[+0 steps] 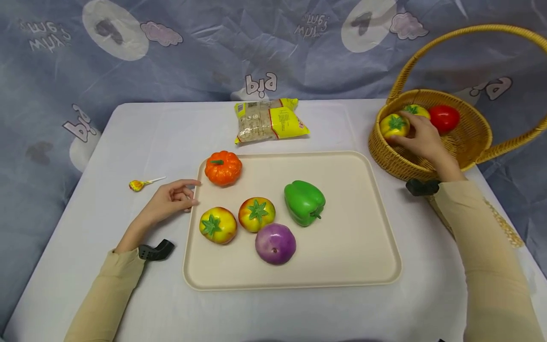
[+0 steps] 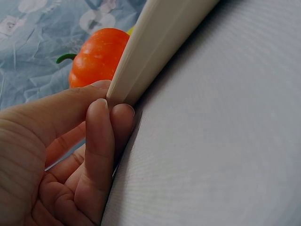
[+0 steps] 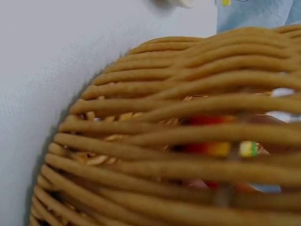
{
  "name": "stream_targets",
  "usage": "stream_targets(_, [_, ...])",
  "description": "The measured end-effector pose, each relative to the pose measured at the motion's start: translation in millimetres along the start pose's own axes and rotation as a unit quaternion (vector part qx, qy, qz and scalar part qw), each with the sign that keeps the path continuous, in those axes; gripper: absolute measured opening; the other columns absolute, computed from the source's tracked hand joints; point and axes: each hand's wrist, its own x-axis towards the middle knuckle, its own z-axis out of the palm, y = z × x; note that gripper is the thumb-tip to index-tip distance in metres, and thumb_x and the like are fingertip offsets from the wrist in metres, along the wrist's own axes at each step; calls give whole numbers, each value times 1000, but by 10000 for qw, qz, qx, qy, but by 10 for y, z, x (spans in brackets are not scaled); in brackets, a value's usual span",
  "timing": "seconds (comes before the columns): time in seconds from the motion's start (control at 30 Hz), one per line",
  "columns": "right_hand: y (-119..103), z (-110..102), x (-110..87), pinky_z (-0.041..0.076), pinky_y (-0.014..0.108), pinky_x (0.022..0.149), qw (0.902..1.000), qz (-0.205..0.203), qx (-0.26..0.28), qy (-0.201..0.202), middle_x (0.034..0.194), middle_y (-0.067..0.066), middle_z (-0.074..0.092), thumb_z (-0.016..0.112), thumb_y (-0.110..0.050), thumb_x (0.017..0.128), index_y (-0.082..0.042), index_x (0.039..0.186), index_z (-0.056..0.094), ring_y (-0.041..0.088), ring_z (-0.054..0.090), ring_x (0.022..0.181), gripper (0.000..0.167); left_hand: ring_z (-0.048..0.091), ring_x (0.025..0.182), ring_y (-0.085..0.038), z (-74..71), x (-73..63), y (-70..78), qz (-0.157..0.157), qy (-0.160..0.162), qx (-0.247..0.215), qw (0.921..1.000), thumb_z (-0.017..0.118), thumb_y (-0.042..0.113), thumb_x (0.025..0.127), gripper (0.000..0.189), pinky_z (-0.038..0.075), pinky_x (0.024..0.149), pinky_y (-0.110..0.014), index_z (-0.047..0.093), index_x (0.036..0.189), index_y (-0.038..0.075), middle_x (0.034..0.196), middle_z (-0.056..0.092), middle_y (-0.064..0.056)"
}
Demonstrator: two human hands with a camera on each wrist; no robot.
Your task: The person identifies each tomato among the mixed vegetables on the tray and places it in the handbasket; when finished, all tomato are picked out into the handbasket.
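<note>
My left hand [image 1: 173,197] is at the left edge of the beige tray [image 1: 342,256]; in the left wrist view its thumb and fingertips pinch the rim. On the tray lie an orange pumpkin [image 1: 223,168], two yellow-red tomatoes [image 1: 218,225] with green leafy tops, a green bell pepper [image 1: 304,202] and a purple round eggplant [image 1: 275,243]. Inside the wicker basket [image 1: 391,159] my right hand [image 1: 420,137] grips a yellow tomato [image 1: 394,126] by its side. Another yellow tomato [image 1: 417,110] and a red tomato [image 1: 445,118] sit behind it. Basket weave hides most of this hand in the right wrist view.
A yellow snack bag [image 1: 271,121] lies behind the tray. To the left is a wrapped lollipop [image 1: 137,185]. The basket's tall handle [image 1: 483,28] arches above its right side, and a patterned cloth [image 1: 213,52] hangs behind the white table [image 1: 162,133].
</note>
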Motion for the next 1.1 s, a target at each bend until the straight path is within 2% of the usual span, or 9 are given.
stream_targets(0.27, [-100, -89, -143, 32, 66, 99, 9998, -3, -7, 177, 141, 32, 36, 59, -28, 91, -7, 146, 29, 48, 39, 119, 66, 61, 61, -3, 2, 11, 8, 22, 15, 43, 10000, 68, 7, 85, 50, 56, 57, -24, 48, 129, -6, 82, 63, -4])
stream_targets(0.33, [-138, -105, -190, 46, 51, 89, 9997, 1, -48, 258, 138, 31, 40, 60, -29, 91, -9, 146, 31, 31, 55, 101, 65, 61, 61, -3, 2, 9, 6, 17, 14, 39, 10000, 68, 8, 85, 50, 56, 57, -24, 48, 129, -6, 82, 63, -5])
stream_targets(0.4, [-178, -117, -239, 50, 27, 76, 9994, -9, -41, 352, 135, 30, 43, 61, -30, 90, -12, 145, 33, 11, 55, 81, 65, 61, 61, -4, 2, 7, 2, 10, 5, 30, 10000, 68, 9, 85, 51, 56, 57, -23, 48, 129, -6, 82, 63, -5])
stream_targets(0.47, [-228, -123, -286, 39, 9, 61, 9990, -44, -5, 454, 133, 28, 45, 62, -29, 90, -14, 145, 34, 8, 54, 73, 64, 61, 60, -4, 2, 5, -3, 11, -5, 17, 10000, 68, 10, 85, 52, 56, 56, -23, 47, 129, -6, 82, 63, -5])
stream_targets(0.53, [-285, -125, -332, 33, 0, 58, 9986, -101, 152, 487, 134, 28, 44, 62, -28, 90, -15, 146, 33, 19, 59, 81, 64, 61, 60, -4, 3, 2, -6, 7, -5, -3, 10000, 68, 10, 85, 52, 55, 56, -23, 47, 129, -6, 82, 63, -5])
stream_targets(0.63, [-390, -120, -394, 32, -4, 60, 9974, -231, 348, 583, 138, 25, 44, 62, -24, 90, -17, 146, 33, 33, 58, 95, 64, 60, 60, -4, 5, 1, -7, 13, 1, -18, 10000, 68, 8, 85, 51, 55, 56, -23, 47, 129, -7, 81, 63, -4])
stream_targets(0.73, [-502, -113, -456, 33, -6, 63, 9952, -398, 505, 734, 139, 22, 45, 64, -21, 89, -18, 145, 35, 2, 59, 86, 63, 60, 60, -3, 8, 2, -2, 22, 1, -36, 10000, 67, 6, 85, 50, 55, 56, -23, 47, 129, -7, 81, 62, -2])
stream_targets(0.83, [-618, -101, -503, 34, -6, 65, 9920, -612, 658, 891, 136, 21, 47, 66, -17, 87, -18, 143, 38, -24, 44, 75, 62, 60, 60, -3, 10, 2, 6, 33, -6, -44, 10000, 67, 5, 85, 49, 55, 56, -23, 47, 128, -7, 81, 63, -2])
stream_targets(1.1, [-905, -46, -564, 40, -6, 70, 9819, -1201, 1016, 1059, 130, 15, 52, 67, -9, 85, -13, 139, 45, -22, 50, 84, 58, 59, 59, -4, 2, 6, 14, 86, -41, -23, 10000, 65, 3, 85, 49, 55, 56, -22, 46, 129, -8, 80, 62, 6])
